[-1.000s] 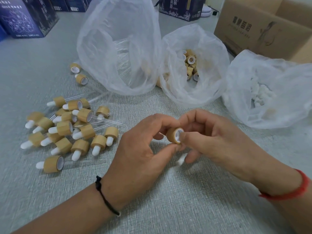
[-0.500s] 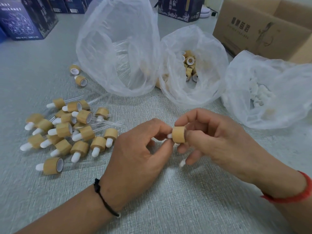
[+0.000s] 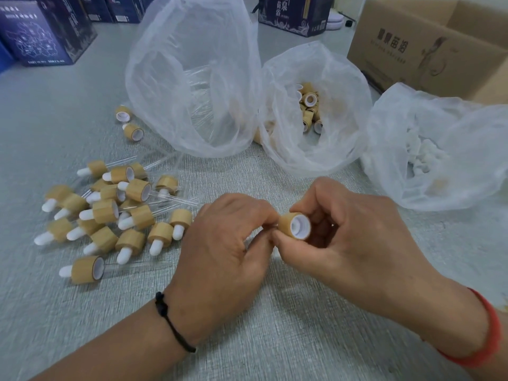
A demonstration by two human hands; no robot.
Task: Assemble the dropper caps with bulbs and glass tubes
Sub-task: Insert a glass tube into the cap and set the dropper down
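Head view of a dropper assembly in progress. We see the right hand (image 3: 354,237) curled around a bamboo-coloured cap (image 3: 294,226), thumb below and fingers above, with the cap's white-lined open mouth turned toward the camera; this orientation would let the inside be checked while a part is seated from the other end. The left hand (image 3: 225,243) meets it at the cap's far end, its fingertips (image 3: 270,215) pinched together there. We judge that it is drawing or pressing a white bulb through the cap's top hole, but the bulb itself is hidden behind the fingers, so what the left hand pinches cannot be confirmed. Both hands work just above the grey table (image 3: 275,339), near the body, where small parts are easiest to control.

To the left lies the pile of finished droppers (image 3: 110,213), each with a white bulb projecting from a cap and several with clear glass tubes visible; it sits within easy reach of the left hand for setting down. Three open plastic bags stand in an arc behind the hands, one per component: the tube bag (image 3: 192,78), the cap bag (image 3: 310,111) and the bulb bag (image 3: 428,152). A cardboard box (image 3: 428,48) and dark blue cartons (image 3: 46,31) stand farther back.

The cap in hand carries no glass tube yet; that step remains
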